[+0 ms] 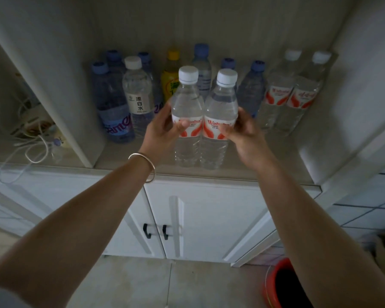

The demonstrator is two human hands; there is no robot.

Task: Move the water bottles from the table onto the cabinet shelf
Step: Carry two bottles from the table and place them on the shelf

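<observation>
Two clear water bottles with white caps and red-and-white labels stand side by side at the front of the cabinet shelf (pixel 242 172). My left hand (pixel 162 130) grips the left bottle (pixel 187 103) at its label. My right hand (pixel 245 132) grips the right bottle (pixel 221 105) at its label. Their bases are at the shelf's front edge; I cannot tell if they touch it. Behind them stand several other bottles: blue-capped ones (pixel 111 101), a white-capped one (pixel 138 94), a yellow one (pixel 170 78) and two matching red-labelled ones (pixel 291 92).
A vertical divider (pixel 60 107) bounds the shelf on the left, with cables and a power strip (pixel 38 134) beyond it. Below are white cabinet doors with black handles (pixel 156 231). A red bucket (pixel 278 283) sits on the tiled floor at the lower right.
</observation>
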